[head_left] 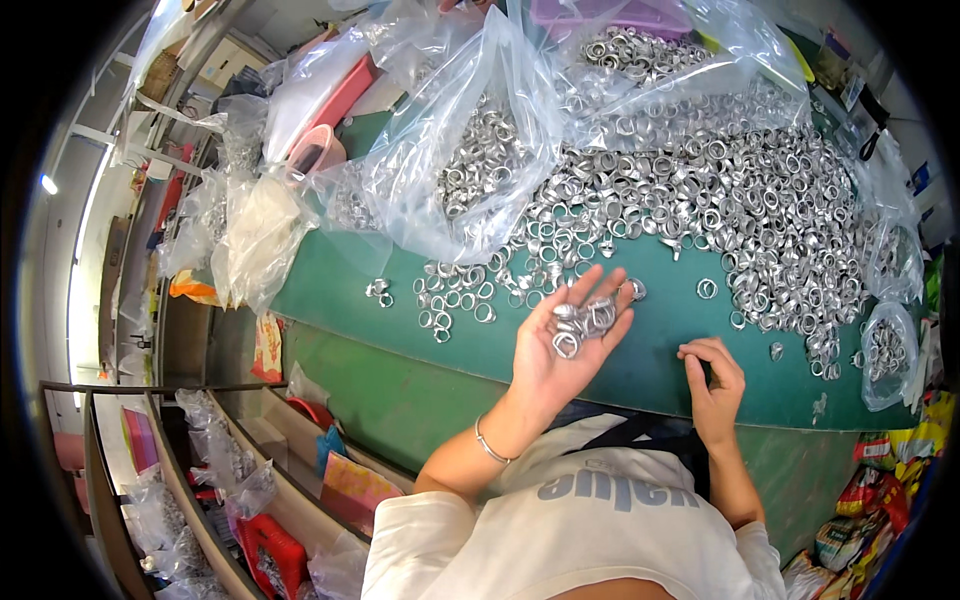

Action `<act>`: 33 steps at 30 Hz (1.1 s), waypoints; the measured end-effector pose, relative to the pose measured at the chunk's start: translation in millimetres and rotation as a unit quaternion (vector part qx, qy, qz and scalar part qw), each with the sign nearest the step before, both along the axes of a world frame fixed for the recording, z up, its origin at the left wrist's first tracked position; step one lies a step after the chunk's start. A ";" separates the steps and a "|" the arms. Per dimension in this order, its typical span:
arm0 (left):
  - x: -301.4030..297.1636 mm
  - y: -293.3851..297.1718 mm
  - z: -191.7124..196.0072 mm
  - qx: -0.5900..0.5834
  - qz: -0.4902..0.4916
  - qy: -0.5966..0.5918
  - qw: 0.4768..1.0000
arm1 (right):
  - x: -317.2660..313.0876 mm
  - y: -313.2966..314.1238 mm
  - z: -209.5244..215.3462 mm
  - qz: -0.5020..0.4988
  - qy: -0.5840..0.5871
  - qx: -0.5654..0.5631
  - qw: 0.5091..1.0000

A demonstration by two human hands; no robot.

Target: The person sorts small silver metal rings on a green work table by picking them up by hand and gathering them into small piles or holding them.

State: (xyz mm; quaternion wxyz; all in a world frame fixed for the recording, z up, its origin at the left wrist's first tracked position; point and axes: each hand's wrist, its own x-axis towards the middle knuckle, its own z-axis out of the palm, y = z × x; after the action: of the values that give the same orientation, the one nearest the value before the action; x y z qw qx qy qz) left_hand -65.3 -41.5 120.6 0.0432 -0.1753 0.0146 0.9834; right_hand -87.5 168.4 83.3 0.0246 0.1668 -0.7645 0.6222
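Observation:
My left hand (562,350) is turned palm up over the near part of the green table, cupping several silver metal rings (597,317), its fingers slightly curled around them. Just past its fingertips lies a single ring (638,289). To the right, near the table's front edge, my right hand (715,380) is curled with thumb and fingertips close together in a pinch; whether something small sits between them I cannot make out. A large heap of silver rings (760,220) spreads beyond both hands, with a looser scatter of rings (465,290) left of my left hand.
Clear plastic bags of rings (490,150) lie across the back of the green table (360,290). A pink basket (318,150) stands at the back left. A small bag of rings (888,350) rests at the right edge. Shelving (270,480) with bags and a red basket (272,550) is lower left.

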 end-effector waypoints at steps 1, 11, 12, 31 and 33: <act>-6.9 -1.2 -2.8 -0.006 0.005 0.011 1.000 | 0.7 -0.5 -1.6 0.000 -0.002 -0.003 1.000; -54.0 23.7 -14.6 -0.023 0.006 0.022 0.999 | 1.1 0.2 -3.4 0.006 0.017 -0.013 1.000; -54.8 25.3 -14.7 -0.015 0.004 0.027 1.000 | 0.5 0.8 -4.0 0.003 0.013 -0.019 1.000; -41.1 73.6 -29.0 -0.321 -0.060 0.074 0.942 | -5.2 -26.6 -7.0 -0.055 -0.144 -0.352 0.923; -34.5 94.4 -28.6 -0.463 -0.044 0.145 0.873 | -7.4 -39.0 -11.9 -0.053 -0.200 -0.412 0.887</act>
State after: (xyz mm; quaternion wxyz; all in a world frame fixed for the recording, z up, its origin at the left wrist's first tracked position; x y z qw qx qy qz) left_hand -99.8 52.9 92.0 -0.0024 -0.0303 0.4821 0.8756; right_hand -94.9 129.4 71.4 -0.0291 -0.0272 -0.4361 0.8990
